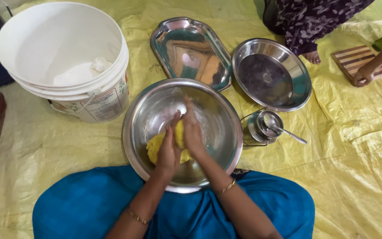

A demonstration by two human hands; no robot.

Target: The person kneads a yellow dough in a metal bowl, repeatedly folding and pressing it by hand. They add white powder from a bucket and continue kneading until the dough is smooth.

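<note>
A lump of yellow dough lies in a large steel mixing bowl that rests on my lap. Both hands are inside the bowl, side by side on the dough. My left hand presses down on the lump with fingers stretched forward. My right hand lies beside it, fingers pointing to the far side of the bowl, pressing the same dough. Flour dusts the bowl's inner wall. Part of the dough is hidden under my palms.
A white plastic bucket with white flour stands at the left. Behind the bowl lie a steel tray and a round steel dish. A small steel cup with a spoon sits at the right. Another person's foot and hand rest near a striped wooden board.
</note>
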